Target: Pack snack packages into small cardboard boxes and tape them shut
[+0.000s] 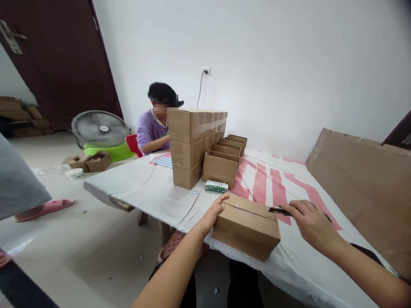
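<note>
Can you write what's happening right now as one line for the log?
left hand: steadying closed cardboard box | right hand: holding dark tool at box's top | table: stacked boxes, green packet

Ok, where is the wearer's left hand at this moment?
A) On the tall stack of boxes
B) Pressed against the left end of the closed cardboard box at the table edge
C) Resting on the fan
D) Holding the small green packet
B: the left hand is against the end of the closed cardboard box, while the right hand holds a dark tool by its seam.
</note>
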Demonstrator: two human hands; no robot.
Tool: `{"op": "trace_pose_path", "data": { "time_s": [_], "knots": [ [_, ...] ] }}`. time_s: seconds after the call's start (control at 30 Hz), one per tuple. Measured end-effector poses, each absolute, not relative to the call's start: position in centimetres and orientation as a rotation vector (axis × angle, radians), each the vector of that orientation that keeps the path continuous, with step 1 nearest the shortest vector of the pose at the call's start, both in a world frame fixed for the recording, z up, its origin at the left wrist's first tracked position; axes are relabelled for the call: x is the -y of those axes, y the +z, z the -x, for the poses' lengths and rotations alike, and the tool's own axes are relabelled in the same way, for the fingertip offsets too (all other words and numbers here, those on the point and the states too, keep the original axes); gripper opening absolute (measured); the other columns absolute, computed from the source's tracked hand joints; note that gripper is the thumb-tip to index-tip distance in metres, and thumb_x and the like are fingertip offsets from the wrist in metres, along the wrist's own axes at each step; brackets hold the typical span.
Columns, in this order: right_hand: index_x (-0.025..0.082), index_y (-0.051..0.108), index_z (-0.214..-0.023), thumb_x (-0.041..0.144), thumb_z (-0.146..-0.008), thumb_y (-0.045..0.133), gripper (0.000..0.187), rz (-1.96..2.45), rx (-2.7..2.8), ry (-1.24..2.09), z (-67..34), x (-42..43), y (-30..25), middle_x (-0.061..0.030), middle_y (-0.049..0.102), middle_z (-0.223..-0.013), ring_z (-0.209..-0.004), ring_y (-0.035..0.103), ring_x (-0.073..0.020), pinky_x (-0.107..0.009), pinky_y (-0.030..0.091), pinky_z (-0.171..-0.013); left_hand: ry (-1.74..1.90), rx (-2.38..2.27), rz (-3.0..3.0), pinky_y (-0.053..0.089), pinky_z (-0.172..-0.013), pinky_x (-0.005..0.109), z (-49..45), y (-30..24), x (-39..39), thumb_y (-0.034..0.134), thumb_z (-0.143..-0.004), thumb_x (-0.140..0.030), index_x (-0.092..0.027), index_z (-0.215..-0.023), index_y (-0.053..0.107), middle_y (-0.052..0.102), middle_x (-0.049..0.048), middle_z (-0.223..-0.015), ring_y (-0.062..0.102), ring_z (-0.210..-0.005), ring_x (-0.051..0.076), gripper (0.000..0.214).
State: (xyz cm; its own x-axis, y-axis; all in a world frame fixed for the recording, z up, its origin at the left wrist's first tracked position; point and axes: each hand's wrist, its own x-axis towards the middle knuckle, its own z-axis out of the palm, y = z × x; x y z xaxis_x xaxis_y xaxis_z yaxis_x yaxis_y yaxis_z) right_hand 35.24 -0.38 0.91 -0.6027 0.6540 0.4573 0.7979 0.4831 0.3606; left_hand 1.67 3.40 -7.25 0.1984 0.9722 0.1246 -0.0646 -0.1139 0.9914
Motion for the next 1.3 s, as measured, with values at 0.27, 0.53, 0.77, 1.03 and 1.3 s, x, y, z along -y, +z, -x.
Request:
{"op": "trace_pose_path", "data": {
  "time_s": [0.27, 0.53, 0.77, 1.03, 1.3],
  "knots": [
    [0.019, 0.061, -0.12, 0.007, -0.076, 0.042, 0.05, 1.796, 2.455, -0.014, -41.8, 1.5, -11.5, -0.011, 0.067, -0.112, -0.101, 0.062, -0.0271, -0.041, 0.047, -0.088, 1.184, -0.901, -1.255, 0.028, -0.112, 0.042, -2.0, -7.8, -3.5, 0.045, -0.076, -0.037, -0.016, -0.142, 0.04, 0.044, 0.007, -0.149, 0.041, -0.134, 0.033, 0.07],
    [0.02, 0.068, -0.104, 0.02, -0.09, 0.04, 0.031, 1.603, 2.404, -0.096, -37.4, -2.2, -5.1, -0.0111, 0.071, -0.105, -0.097, 0.065, -0.0262, -0.039, 0.05, -0.081, 1.219, -0.881, -1.244, 0.022, -0.113, 0.041, -2.0, -7.5, -3.3, 0.047, -0.076, -0.034, -0.015, -0.138, 0.045, 0.045, 0.0079, -0.147, 0.036, -0.136, 0.033, 0.065],
    [0.024, 0.067, -0.104, 0.018, -0.096, 0.046, 0.023, 0.799, 2.596, -0.403, -25.6, -4.4, 0.4, -0.006, 0.07, -0.109, -0.101, 0.059, -0.022, -0.038, 0.042, -0.09, 1.246, -0.881, -1.253, 0.021, -0.113, 0.043, -2.0, -7.7, -3.4, 0.049, -0.075, -0.035, -0.015, -0.136, 0.048, 0.048, 0.0086, -0.145, 0.039, -0.134, 0.034, 0.064],
    [0.016, 0.065, -0.085, 0.016, -0.094, 0.049, 0.019, 0.478, 2.88, -0.628, -21.6, -5.7, 0.1, -0.0081, 0.067, -0.087, -0.092, 0.054, -0.0232, -0.038, 0.038, -0.085, 1.286, -0.893, -1.268, 0.023, -0.113, 0.042, -2.1, -8.0, -3.8, 0.049, -0.074, -0.03, -0.016, -0.133, 0.051, 0.052, 0.0075, -0.142, 0.038, -0.135, 0.031, 0.061],
    [0.018, 0.064, -0.106, 0.016, -0.097, 0.044, 0.023, 0.606, 2.786, -0.479, -22.7, -6.4, -0.5, -0.0079, 0.07, -0.105, -0.097, 0.059, -0.0194, -0.033, 0.042, -0.086, 1.319, -0.892, -1.245, 0.02, -0.114, 0.04, -2.2, -8.0, -3.5, 0.05, -0.075, -0.029, -0.019, -0.13, 0.055, 0.051, 0.0043, -0.143, 0.034, -0.138, 0.03, 0.056]
  ]
}}
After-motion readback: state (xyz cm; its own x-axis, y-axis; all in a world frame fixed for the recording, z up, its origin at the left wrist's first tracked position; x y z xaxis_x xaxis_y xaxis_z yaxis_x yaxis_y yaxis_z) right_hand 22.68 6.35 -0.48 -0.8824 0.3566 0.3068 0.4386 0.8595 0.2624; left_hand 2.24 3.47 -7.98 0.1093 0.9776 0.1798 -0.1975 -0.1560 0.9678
